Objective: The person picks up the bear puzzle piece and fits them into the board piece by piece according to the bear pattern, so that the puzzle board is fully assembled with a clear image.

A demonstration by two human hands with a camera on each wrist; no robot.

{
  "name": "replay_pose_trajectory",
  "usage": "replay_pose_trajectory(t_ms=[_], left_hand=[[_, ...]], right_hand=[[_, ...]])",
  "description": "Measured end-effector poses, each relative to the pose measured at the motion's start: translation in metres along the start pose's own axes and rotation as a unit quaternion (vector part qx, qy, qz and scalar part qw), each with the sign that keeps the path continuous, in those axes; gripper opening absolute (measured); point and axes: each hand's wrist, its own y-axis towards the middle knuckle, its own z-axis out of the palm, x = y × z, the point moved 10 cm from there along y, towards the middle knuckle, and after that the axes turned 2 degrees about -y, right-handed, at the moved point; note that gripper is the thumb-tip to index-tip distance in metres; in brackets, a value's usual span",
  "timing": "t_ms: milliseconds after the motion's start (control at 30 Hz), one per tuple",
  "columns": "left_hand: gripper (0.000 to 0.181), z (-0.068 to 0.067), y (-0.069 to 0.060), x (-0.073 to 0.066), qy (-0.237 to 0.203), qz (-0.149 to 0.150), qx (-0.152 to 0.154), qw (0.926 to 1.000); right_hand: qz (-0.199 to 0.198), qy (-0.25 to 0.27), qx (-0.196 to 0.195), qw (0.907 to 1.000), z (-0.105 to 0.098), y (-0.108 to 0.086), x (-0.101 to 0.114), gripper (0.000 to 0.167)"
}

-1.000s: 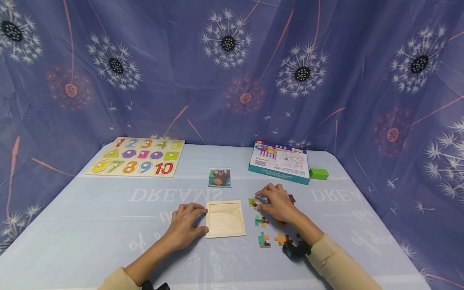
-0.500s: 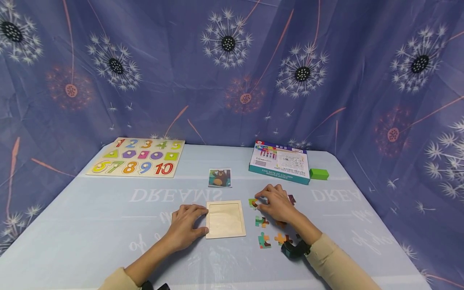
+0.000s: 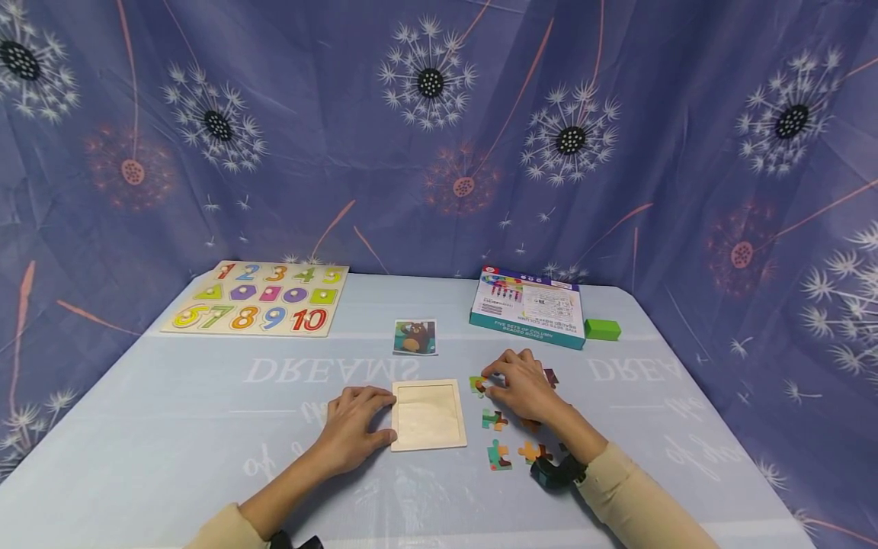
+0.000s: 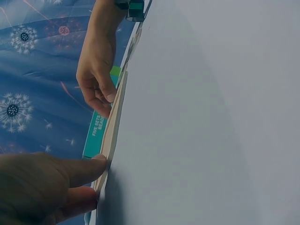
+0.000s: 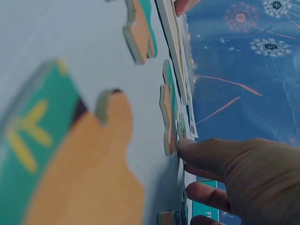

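In the left of the head frame, the number board [image 3: 257, 303] carries 1, 2, 3, 4 and 5 along its upper row and 6, 7, 8, 9 and 10 along its lower one. Right of centre, the teal front side of the box [image 3: 527, 309] reads FIVE SETS OF COLUMN BEADED BOXES; the fine print on its pale top is too small to make out. On the table cover [image 3: 206, 412], flipped letters spell DREAMS left of centre and DREA at the right, with "the" below that. The left wrist view shows FIVE SETS on the box, at centre left; the right wrist view shows FI, lower right
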Motion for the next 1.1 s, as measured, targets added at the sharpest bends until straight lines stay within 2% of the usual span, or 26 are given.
replay_pose_trajectory(t_ms=[467,1100], left_hand=[[0.045,0.006,0.008,-0.008,0.008,0.016,0.005,0.9998],[0.045,0.013,0.015,-0.012,-0.005,0.026,0.010,0.9996]], right_hand=[[0.004,0.004,-0.004,1.0000,0.000,-0.001,-0.001,0.023],[0.012,0.010,-0.008,0.9999,0.000,-0.003,-0.004,0.023]])
